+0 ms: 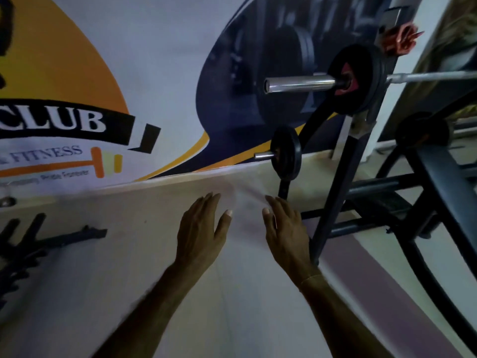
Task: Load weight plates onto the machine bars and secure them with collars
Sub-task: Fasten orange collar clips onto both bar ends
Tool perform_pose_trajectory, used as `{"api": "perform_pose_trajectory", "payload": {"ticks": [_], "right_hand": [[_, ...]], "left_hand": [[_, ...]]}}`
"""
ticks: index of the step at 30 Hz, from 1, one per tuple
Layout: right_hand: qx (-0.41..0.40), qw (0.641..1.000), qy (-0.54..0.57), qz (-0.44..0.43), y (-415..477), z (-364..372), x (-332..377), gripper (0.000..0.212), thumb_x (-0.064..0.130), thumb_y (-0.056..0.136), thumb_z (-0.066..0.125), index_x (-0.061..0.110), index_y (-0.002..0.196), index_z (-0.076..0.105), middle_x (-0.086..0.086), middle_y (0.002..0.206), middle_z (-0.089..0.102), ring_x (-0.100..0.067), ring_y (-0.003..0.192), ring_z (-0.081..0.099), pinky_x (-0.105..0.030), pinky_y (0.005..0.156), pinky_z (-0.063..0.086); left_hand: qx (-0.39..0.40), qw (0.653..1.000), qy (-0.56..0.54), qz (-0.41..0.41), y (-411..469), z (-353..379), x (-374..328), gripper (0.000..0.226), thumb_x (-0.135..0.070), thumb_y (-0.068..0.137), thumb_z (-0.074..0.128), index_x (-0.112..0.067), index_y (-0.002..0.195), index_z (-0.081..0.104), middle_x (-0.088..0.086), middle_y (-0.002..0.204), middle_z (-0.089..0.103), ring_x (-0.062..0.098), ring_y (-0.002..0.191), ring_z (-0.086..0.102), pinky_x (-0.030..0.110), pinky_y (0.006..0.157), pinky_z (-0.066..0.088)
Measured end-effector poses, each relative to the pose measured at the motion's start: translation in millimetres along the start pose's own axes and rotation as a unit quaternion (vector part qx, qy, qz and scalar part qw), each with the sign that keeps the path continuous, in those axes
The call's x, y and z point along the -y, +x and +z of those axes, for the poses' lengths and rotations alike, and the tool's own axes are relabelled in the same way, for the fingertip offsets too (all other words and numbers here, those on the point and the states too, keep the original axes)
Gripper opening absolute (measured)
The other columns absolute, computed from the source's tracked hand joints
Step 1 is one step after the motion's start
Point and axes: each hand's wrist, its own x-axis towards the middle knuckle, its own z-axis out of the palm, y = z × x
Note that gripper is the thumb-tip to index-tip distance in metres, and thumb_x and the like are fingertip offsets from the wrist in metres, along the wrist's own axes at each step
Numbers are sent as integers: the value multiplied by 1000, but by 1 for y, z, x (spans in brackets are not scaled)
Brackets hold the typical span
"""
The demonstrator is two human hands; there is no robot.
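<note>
A chrome bar sleeve (299, 84) sticks out to the left at the upper right, with black weight plates (357, 78) with a red centre pushed up against the rack. Below it a small black plate (286, 153) hangs on a short storage peg (263, 155). Red spring collars (400, 38) sit on the upright above the bar. My left hand (204, 231) and my right hand (286, 228) are stretched forward side by side over the floor, fingers apart, holding nothing. The right hand is just below the small plate, next to the rack's leg.
The dark steel rack frame (343, 192) fills the right side, with slanted legs and crossbars near my right arm. A wall banner (108, 81) runs across the back. A black rack piece (64, 237) lies on the floor at the left. Another dark plate (423, 131) sits farther right.
</note>
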Motion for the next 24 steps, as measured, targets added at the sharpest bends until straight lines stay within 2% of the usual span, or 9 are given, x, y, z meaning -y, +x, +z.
{"api": "perform_pose_trajectory", "payload": {"ticks": [5,8,12,14,16,19,21,24], "right_hand": [[-41,997,-8,57,65,54,0,67,63,100,17,29,151,45,-1,154,50,-26,139,47,-53,107,46],[-67,995,-8,80,118,87,-6,66,63,100,18,31,151,45,-2,152,51,-26,139,46,-53,106,46],[-101,989,12,107,178,114,-2,63,62,102,21,31,151,44,-1,153,49,-24,137,46,-50,106,46],[-116,986,3,117,203,118,1,61,60,103,22,30,151,44,-1,154,49,-24,134,47,-45,104,47],[-143,981,-7,132,221,120,0,55,54,105,26,29,149,47,0,150,51,-21,130,49,-34,101,43],[-194,966,-33,166,242,116,-6,53,52,106,28,29,149,48,1,150,51,-18,133,47,-26,102,34],[-234,951,-42,199,254,113,-11,58,58,104,25,30,148,49,1,152,51,-17,137,45,-27,107,34],[-299,925,-55,229,276,105,-4,56,61,103,23,35,144,51,4,148,52,-20,134,49,-41,105,46]], "left_hand": [[-19,995,-7,93,91,19,44,67,-60,94,39,-13,137,60,8,136,65,25,125,62,40,105,47],[-35,989,9,145,153,33,70,57,-49,96,46,-9,133,62,11,131,67,29,121,65,38,104,45],[-18,985,-31,170,226,45,93,60,-53,93,49,-12,135,61,9,131,67,24,120,65,37,103,45],[24,983,-77,163,265,49,98,61,-56,94,49,-16,140,56,6,139,62,21,128,59,37,107,44],[70,975,-124,168,302,55,100,59,-55,97,48,-20,144,50,3,146,56,17,136,51,43,109,48],[102,958,-162,214,352,66,94,53,-47,97,52,-21,144,50,0,145,55,13,136,49,41,109,47],[115,942,-178,260,385,73,89,48,-40,98,55,-22,143,51,0,144,56,14,135,50,40,110,45],[162,920,-185,304,440,87,84,49,-45,101,47,-24,145,48,-2,148,52,16,138,46,40,114,39]]}}
